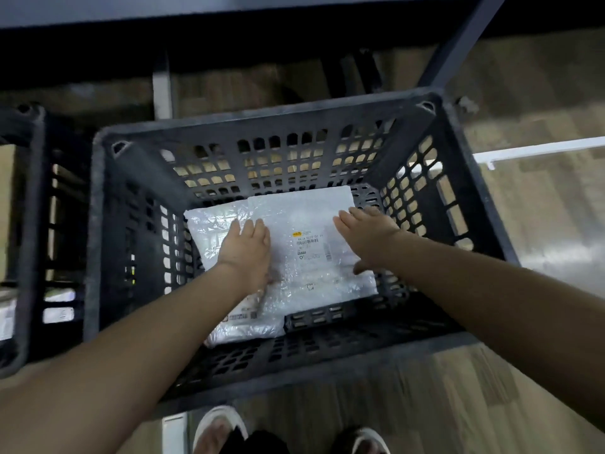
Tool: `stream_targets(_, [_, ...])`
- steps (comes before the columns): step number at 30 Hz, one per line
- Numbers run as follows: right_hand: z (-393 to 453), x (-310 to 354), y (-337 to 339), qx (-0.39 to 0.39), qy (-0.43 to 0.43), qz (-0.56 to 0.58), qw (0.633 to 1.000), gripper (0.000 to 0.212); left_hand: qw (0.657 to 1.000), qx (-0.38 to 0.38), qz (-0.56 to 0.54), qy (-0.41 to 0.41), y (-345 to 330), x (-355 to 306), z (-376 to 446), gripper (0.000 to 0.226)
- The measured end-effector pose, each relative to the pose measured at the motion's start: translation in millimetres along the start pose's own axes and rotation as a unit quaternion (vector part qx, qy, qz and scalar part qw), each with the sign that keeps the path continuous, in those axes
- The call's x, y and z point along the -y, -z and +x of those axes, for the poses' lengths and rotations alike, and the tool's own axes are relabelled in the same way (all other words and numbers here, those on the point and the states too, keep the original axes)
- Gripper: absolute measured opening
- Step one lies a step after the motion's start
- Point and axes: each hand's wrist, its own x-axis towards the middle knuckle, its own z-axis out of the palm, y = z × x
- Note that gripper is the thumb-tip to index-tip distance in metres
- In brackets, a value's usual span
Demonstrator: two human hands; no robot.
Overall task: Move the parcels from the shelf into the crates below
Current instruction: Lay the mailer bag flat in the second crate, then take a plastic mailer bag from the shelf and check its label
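Observation:
A black slotted plastic crate (262,124) stands on the floor below the shelf. Inside it lie two white parcels. The upper one is a bubble-wrap mailer (307,257) with a yellow-marked barcode label, and it overlaps a crinkled white poly bag (212,231) beneath it. My left hand (245,250) rests palm down on the left edge of the mailer. My right hand (366,234) lies flat on its right side, fingers spread and thumb curled at the edge. Both arms reach down into the crate.
A second black crate (29,224) stands at the left with something white inside. The dark shelf board (196,8) and its metal posts (458,47) are overhead at the top. Wooden floor surrounds the crate. My feet in sandals (216,430) are at the near edge.

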Motion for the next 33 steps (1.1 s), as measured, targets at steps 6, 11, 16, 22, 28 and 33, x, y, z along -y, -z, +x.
stream_targets(6, [-130, -27, 106, 0.010, 0.016, -0.027, 0.999, 0.101, 1.000, -0.001, -0.019, 0.002, 107, 52, -128, 0.090])
stream_targets(11, [-243, -62, 228, -0.019, -0.010, -0.007, 1.000, 0.093, 0.997, -0.036, -0.059, 0.021, 220, 116, -244, 0.086])
stream_targets(16, [-343, -83, 344, -0.070, -0.048, 0.082, 0.993, 0.090, 0.988, -0.073, -0.130, 0.039, 313, 178, -344, 0.080])
stream_targets(22, [-422, -86, 434, -0.157, -0.108, 0.154, 0.969, 0.076, 0.969, -0.158, -0.180, 0.056, 378, 229, -436, 0.055])
stream_targets(28, [-474, -46, 483, -0.233, -0.128, 0.230, 0.936, 0.079, 0.941, -0.232, -0.229, 0.092, 390, 251, -507, 0.055])
stream_targets(33, [-510, -7, 497, -0.318, -0.146, 0.289, 0.891, 0.078, 0.899, -0.285, -0.315, 0.103, 386, 253, -554, 0.061])
